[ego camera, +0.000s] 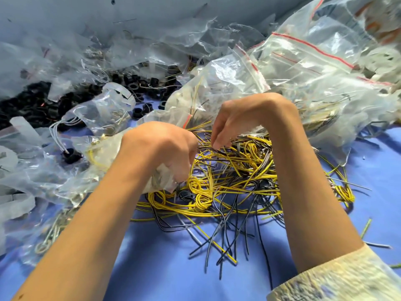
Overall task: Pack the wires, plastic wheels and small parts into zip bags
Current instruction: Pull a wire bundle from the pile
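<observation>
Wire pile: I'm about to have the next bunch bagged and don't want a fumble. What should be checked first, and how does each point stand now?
1. Bag in hand: the left hand grips the clear zip bag. Ok.
2. Bag mouth open toward the pile: hidden under the hand. Cannot tell.
3. Hold on wires: the right hand has its fingers down at the wire pile, but an actual pinch is unclear. Cannot tell.
4. Strands free to lift: the yellow and black wires are looped and tangled. Not ok.
5. Pile within reach: it lies on the blue table, close to both hands. Ok.
</observation>
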`<act>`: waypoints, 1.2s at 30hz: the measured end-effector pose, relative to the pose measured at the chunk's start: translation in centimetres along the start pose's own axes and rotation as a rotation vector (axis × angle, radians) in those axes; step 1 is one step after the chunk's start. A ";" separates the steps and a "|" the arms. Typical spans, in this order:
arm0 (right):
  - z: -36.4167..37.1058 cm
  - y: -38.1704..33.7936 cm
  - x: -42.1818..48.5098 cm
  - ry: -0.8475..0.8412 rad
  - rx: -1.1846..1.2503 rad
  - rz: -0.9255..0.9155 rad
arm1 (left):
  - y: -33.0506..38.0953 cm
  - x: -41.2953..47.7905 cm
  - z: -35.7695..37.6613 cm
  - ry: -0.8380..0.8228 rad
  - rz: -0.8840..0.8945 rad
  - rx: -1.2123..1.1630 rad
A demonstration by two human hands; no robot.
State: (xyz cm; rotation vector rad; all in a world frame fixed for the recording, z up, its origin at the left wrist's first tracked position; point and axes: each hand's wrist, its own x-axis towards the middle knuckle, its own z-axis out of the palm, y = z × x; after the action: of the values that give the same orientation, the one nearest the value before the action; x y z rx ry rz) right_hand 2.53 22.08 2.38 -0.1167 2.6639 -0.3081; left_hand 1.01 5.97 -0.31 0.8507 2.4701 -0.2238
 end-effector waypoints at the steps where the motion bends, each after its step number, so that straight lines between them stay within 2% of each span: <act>1: 0.0 0.0 0.1 0.000 0.016 0.001 | 0.0 0.2 0.1 -0.002 -0.013 -0.011; 7: 0.1 0.1 0.3 0.000 0.047 -0.004 | 0.5 1.1 1.3 0.067 -0.044 0.038; 14: 0.1 0.1 0.3 0.025 0.085 0.004 | 0.4 -1.1 -0.2 -0.019 -0.046 0.056; 20: 0.0 0.1 0.1 0.057 0.111 -0.013 | -0.4 -3.3 -1.4 0.033 0.062 -0.043; 23: -0.3 -0.4 -0.3 0.134 0.167 -0.106 | -0.8 -4.0 -1.9 0.184 0.173 -0.203; 26: -0.6 -1.5 -0.8 0.177 0.267 -0.216 | -1.0 -4.4 -2.8 0.422 0.255 -0.255; 31: -0.7 -2.4 -1.8 0.147 0.597 -0.282 | -1.5 -5.1 -3.5 0.845 0.280 -0.337; 34: -1.0 -2.4 -2.1 0.202 0.764 -0.316 | -1.3 -5.1 -3.7 0.996 0.251 -0.411; 36: -1.2 -2.5 -1.9 0.252 0.731 -0.306 | -1.2 -5.0 -3.8 1.079 0.206 -0.456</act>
State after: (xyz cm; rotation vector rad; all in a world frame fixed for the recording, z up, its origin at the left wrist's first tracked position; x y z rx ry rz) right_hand 3.73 20.16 4.85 -0.2622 2.5791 -1.4417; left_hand 2.05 3.60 5.54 1.1876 3.0932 1.1049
